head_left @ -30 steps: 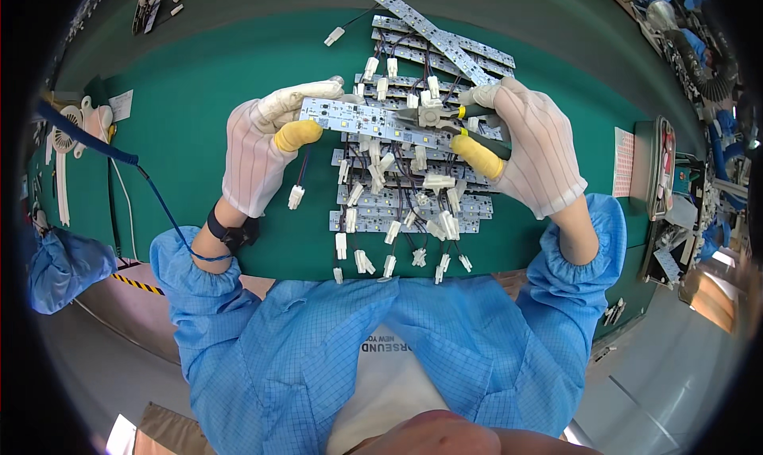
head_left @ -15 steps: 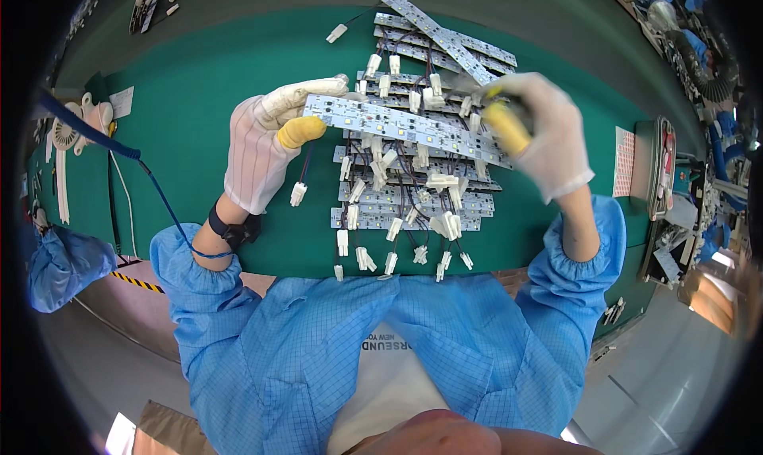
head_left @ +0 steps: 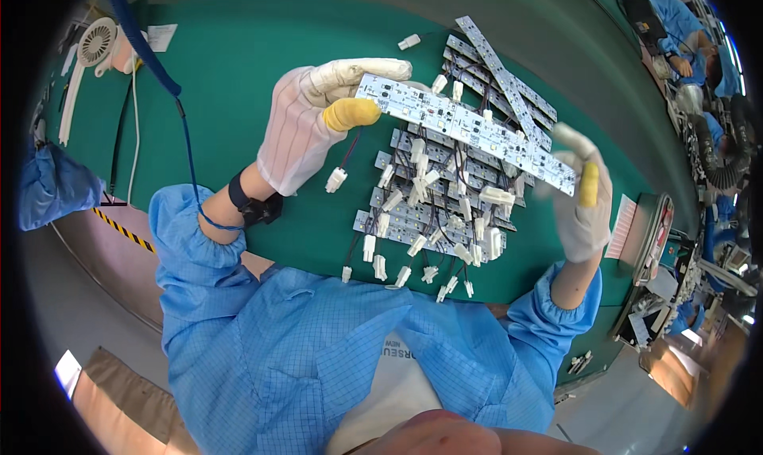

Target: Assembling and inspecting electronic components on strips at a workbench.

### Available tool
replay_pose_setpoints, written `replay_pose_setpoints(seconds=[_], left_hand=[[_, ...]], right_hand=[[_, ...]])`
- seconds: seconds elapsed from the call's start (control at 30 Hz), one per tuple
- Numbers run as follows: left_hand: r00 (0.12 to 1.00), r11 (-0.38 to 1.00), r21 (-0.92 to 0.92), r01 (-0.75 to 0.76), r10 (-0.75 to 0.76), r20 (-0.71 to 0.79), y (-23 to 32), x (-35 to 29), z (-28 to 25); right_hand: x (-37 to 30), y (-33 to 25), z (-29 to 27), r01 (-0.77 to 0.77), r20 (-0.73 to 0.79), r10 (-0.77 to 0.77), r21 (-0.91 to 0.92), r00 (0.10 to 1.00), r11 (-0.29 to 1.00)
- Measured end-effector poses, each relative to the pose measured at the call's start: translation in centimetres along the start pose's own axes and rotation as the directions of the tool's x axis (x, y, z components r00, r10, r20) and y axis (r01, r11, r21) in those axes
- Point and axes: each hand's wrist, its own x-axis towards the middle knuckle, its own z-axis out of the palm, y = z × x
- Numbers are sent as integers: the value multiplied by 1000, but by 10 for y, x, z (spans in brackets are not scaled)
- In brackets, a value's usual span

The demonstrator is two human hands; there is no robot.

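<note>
My left hand (head_left: pixel 302 121), in a white striped glove with a yellow thumb covering, pinches the left end of a long white LED circuit board (head_left: pixel 469 127). That board is held above the pile and slants down to the right. A white connector (head_left: pixel 336 180) hangs on a dark wire below my left hand. Beside the board's right end is my right hand (head_left: pixel 584 205), gloved, with fingers apart and slightly blurred; it does not appear to grip the board. Underneath lie several similar LED boards (head_left: pixel 397 227) in overlapping rows, with white connectors (head_left: pixel 417 244) on wires.
One board (head_left: pixel 497 69) lies crosswise on the pile's far end. The green table mat (head_left: pixel 230 73) carries a small fan (head_left: pixel 98 43) at far left. A blue coiled cord (head_left: pixel 143 50) runs to my left wrist. On the right stands a tray (head_left: pixel 653 232).
My right hand has moved down and outward, from above the board's right end to beside it. My left hand still holds the board. The whole view has turned and shifted.
</note>
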Motion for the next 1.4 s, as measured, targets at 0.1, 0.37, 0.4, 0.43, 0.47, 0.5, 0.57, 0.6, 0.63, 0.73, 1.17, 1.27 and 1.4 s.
replay_pose_setpoints(seconds=[0.1, 0.37, 0.4, 0.43, 0.47, 0.5, 0.57, 0.6, 0.63, 0.73, 1.17, 1.27, 1.4], left_hand=[[962, 974, -16, -228, 222, -161, -5, 6, 10], [998, 1000, -8, -26, 26, 63, 9, 0, 5], [996, 995, -70, -72, 75, 44, 9, 2, 6], [996, 995, -70, -68, 72, 52, 9, 3, 4], [985, 972, 173, -161, 147, 91, 10, 4, -1], [966, 882, 396, -255, 212, 149, 11, 6, -5], [982, 921, 348, -177, 141, 126, 17, 5, -4], [993, 948, 304, -96, 70, 96, 17, 5, -3], [988, 941, 300, -154, 139, 73, 12, 6, -2], [995, 990, 113, -83, 89, -48, 9, 3, 5], [988, 910, 411, -58, 110, -104, 3, 16, 7], [992, 885, 462, -48, 97, -83, 3, 18, 8], [988, 913, 399, -90, 134, -83, -3, 15, 3]], right_hand=[[4, 1, 13, 89, 145, -163, 419, 976, 904], [3, 30, 6, 219, -99, -200, 260, 975, 940], [2, 29, 5, 212, -106, -189, 292, 976, 933], [1, 28, 5, 205, -113, -177, 323, 978, 924], [-1, 27, 4, 198, -120, -165, 353, 979, 915], [-3, 26, 2, 194, -129, -158, 352, 979, 916], [-6, 24, -2, 179, -79, -162, 319, 984, 931], [-7, 22, 0, 175, -92, -154, 315, 984, 933], [-7, 19, 5, 162, -123, -132, 279, 984, 947], [-12, 16, -6, 66, -43, -56, 313, 998, 947], [-17, 12, -2, 160, 41, -201, 456, 979, 875], [-16, 8, -5, 155, 72, -207, 443, 976, 883], [-14, 11, -2, 204, 28, -229, 366, 973, 908]])
